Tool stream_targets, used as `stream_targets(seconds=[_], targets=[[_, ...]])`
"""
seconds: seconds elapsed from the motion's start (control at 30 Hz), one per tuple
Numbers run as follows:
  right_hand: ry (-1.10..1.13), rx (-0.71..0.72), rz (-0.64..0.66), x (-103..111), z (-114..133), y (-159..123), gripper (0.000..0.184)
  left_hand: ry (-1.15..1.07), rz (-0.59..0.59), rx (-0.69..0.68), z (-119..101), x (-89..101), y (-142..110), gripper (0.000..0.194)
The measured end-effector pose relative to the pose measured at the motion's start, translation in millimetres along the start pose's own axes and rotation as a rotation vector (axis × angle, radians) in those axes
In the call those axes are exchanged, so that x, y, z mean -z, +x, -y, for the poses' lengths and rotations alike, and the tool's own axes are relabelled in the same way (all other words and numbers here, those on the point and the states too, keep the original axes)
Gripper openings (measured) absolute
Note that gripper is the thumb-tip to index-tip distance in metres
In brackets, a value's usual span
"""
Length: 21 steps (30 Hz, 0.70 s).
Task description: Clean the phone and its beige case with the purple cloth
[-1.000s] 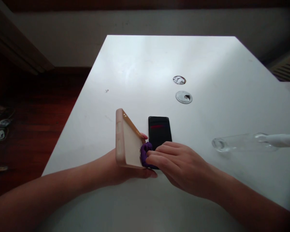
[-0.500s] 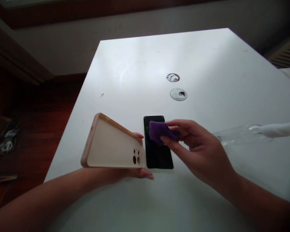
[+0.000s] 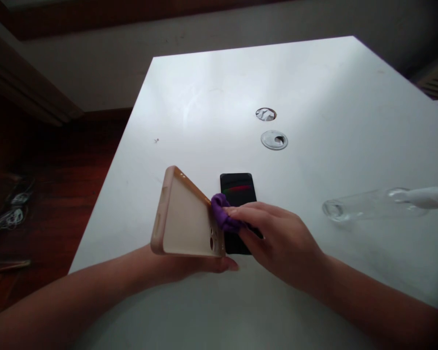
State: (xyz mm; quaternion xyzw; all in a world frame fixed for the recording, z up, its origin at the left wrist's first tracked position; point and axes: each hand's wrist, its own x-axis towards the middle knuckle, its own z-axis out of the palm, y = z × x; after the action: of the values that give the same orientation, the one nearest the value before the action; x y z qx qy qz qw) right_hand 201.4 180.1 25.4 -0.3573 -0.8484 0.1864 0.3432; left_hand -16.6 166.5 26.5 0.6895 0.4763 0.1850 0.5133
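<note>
My left hand (image 3: 190, 265) grips a beige phone case (image 3: 184, 216) from below and holds it tilted above the white table (image 3: 211, 97), its back with camera holes toward me. My right hand (image 3: 277, 238) pinches a small purple cloth (image 3: 222, 216) and presses it against the case's right edge. A black phone (image 3: 238, 190) lies flat on the table just behind the cloth, screen up; my right fingers cover its near end.
A clear glass bottle (image 3: 368, 206) with a white neck lies on its side at the right. Two round cable grommets (image 3: 274, 140) sit in the table behind the phone. Dark wooden floor with cables (image 3: 10, 214) lies beyond the left table edge.
My right hand brought the purple cloth from above the phone back down to the case's right edge. The left hand tipped the case more upright and to the right.
</note>
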Motion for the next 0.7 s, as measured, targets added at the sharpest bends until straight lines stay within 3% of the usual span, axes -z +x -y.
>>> stream_targets(seconds=[0.07, 0.13, 0.3, 0.43, 0.57, 0.7], targets=[[-0.131, 0.229, 0.042, -0.9, -1.2, 3.3, 0.020, 0.057, 0.084, -0.010, -2.6, 3.4, 1.6, 0.035], [-0.225, 0.305, 0.075, -1.3, -0.9, 6.9, 0.014, 0.137, 0.139, -0.049, -0.9, 4.8, 3.7, 0.032], [-0.228, 0.250, 0.170, 0.4, 1.2, 10.8, 0.015, 0.284, 0.119, -0.169, 11.1, 1.1, 6.2, 0.037], [-0.136, 0.217, 0.240, 3.6, -2.8, 10.3, 0.015, 0.242, 0.065, -0.214, 20.9, -1.8, 5.7, 0.056], [-0.101, 0.273, 0.286, 5.8, -5.0, 8.2, 0.014, 0.170, 0.049, -0.246, 26.1, -2.3, 6.3, 0.081], [-0.060, 0.324, 0.299, 6.9, -1.3, 4.3, 0.010, 0.071, 0.048, -0.197, 15.3, -0.1, 5.6, 0.075]])
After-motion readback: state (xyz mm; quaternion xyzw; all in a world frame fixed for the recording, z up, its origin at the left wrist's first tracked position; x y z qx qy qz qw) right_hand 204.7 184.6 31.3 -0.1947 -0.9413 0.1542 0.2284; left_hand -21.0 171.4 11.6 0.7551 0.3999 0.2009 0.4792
